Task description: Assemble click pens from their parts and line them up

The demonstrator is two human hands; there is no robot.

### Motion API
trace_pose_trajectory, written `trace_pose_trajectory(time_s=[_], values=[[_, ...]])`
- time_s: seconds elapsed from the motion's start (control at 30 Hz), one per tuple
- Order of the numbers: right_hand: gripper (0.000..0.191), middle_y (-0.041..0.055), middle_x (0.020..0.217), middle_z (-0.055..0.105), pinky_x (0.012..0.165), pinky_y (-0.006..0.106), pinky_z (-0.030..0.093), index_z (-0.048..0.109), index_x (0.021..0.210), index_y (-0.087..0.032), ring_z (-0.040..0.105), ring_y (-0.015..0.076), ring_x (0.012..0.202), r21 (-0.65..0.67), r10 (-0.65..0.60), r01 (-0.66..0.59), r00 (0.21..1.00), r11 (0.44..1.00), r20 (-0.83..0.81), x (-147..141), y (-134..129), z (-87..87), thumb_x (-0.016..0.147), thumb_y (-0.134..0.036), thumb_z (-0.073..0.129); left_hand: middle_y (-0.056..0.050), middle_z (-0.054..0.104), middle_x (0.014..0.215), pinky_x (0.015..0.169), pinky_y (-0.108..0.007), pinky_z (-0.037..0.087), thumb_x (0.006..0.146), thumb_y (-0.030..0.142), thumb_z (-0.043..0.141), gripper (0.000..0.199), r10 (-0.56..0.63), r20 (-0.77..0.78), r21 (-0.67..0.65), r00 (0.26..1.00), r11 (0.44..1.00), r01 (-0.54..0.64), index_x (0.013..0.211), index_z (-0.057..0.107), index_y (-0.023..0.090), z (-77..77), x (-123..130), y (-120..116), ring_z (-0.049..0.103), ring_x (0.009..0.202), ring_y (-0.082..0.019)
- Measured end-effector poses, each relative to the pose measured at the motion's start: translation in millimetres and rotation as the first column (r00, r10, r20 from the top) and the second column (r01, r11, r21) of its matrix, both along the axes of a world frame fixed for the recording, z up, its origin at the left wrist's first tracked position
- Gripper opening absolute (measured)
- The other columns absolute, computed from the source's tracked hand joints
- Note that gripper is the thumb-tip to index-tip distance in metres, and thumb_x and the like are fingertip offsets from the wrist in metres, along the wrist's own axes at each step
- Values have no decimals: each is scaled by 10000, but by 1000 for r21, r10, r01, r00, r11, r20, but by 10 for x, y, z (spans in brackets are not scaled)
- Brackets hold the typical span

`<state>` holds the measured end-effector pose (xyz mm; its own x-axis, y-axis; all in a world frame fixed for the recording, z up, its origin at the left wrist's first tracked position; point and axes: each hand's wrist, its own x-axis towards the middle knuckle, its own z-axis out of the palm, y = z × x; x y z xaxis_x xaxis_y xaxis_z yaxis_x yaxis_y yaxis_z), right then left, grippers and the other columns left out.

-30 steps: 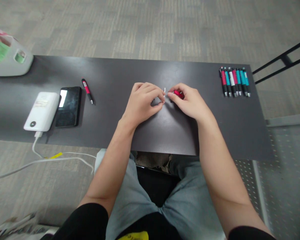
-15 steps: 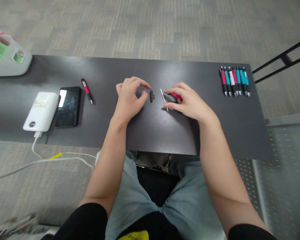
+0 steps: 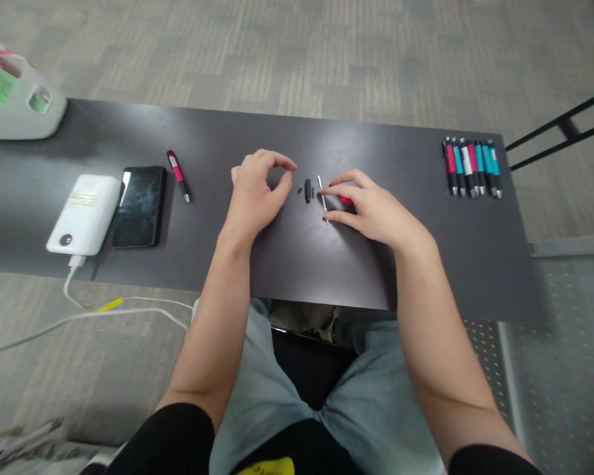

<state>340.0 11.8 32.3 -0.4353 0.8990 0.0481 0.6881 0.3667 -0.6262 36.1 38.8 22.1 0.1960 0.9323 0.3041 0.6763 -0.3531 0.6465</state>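
Note:
On the dark table a short row of pen parts lies between my hands. My left hand [image 3: 261,190] is just left of it, thumb and forefinger apart with nothing between them. Closest to those fingertips is a tiny dark piece [image 3: 300,190]. Beside it lie a black pen grip [image 3: 307,190], a small dark spring-like part [image 3: 313,192] and a thin silvery refill [image 3: 321,185]. My right hand [image 3: 371,204] arches with fingers apart, its fingertips at the refill, apparently touching it. A red pen barrel [image 3: 346,200] shows partly beneath that hand.
Several pens [image 3: 472,168] in red, teal and white lie side by side at the right. Toward the left are a red-and-black pen [image 3: 179,176], a black phone [image 3: 139,208] and a white power bank [image 3: 84,214] with a cable [image 3: 72,290]. A white container [image 3: 22,112] stands far left.
My left hand has drawn slightly left from the parts, and the tiny dark piece now shows beside the grip. My right fingertips have shifted left onto or over the refill. The view moved a little.

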Motion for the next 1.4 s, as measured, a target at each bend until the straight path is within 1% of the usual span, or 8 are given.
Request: trace_pose_trajectory(time_s=[0.27,0.43,0.63,0.77,0.93,1.03,1.23,1.4], values=[[497,154,1681,762,1193,627,713,929,1561,-371,807,460,1401,-9,-48,48,999,999,-4,-96,-14,-27,1149,-647,903,-63,897,1428,1390,-629,534,1116,257,756,231,-6,2,-21,1000,1000,6,1285,866,370,-4,39,-9,770,1429,-386],[587,187,1604,786,1332,642,651,829,1607,-319,762,465,1478,-8,-100,100,989,995,-110,-79,14,-26,1147,-681,858,-64,900,1361,1387,-627,548,1127,280,747,211,-9,5,-13,1000,1000,9,1289,860,357,-17,59,-16,769,1416,-379],[235,170,1434,824,1338,599,622,710,1350,-279,769,381,1404,-17,-206,205,969,979,-137,76,31,68,1249,-433,564,-68,904,1358,1390,-602,557,1118,243,752,215,-2,30,-28,1000,1000,3,1276,867,334,-6,100,-31,780,1407,-362],[192,155,1356,855,1258,620,655,827,1268,-318,807,404,1299,13,-149,149,989,989,21,143,27,128,1213,-417,672,-69,907,1389,1377,-572,559,1122,207,743,213,5,23,-51,1000,999,-4,1260,863,316,34,129,-40,793,1400,-347],[284,137,1224,881,1116,604,691,982,1327,-335,849,416,1167,40,-104,99,986,994,129,108,-6,163,1204,-460,758,-71,904,1377,1356,-566,566,1110,188,758,220,-6,-2,-57,1000,998,6,1250,864,321,45,123,-30,797,1384,-351],[296,141,1279,898,1121,616,700,1009,1338,-326,871,434,1190,56,-112,105,980,993,163,58,-11,172,1179,-430,782,-75,898,1395,1351,-557,570,1115,183,760,220,-14,-18,-56,1000,998,13,1256,862,317,31,111,-21,796,1391,-349],[323,116,1349,951,1184,577,702,920,1338,-292,903,397,1245,16,-105,104,986,994,129,-6,-18,236,1068,-188,776,-72,898,1373,1335,-550,592,1132,195,765,207,-28,-20,-47,999,999,27,1276,854,316,27,105,-18,797,1378,-345],[133,113,1285,962,1228,623,715,776,1120,-325,924,404,1232,-41,-205,207,978,978,30,-33,-75,361,1060,-247,867,-81,909,1342,1321,-564,618,1129,215,764,195,-29,-3,-49,1000,998,29,1265,870,306,42,122,-25,816,1366,-353]])
